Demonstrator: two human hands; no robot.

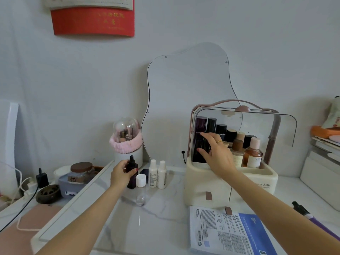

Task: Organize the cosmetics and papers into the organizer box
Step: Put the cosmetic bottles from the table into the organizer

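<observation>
Organizer box [217,183] lid up, half full. Right hand [217,153] gripping dark bottle [201,150] inside; left hand [122,173] gripping dropper bottle [132,172] left of box. Could topple neighbouring bottles w/ crowding. Papers [224,232] waiting in front of box.

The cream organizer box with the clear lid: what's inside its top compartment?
Inside the organizer box stand tall dark bottles at the back and two amber bottles in front. The right hand covers a dark bottle's lower part; the drawers' contents are hidden.
</observation>
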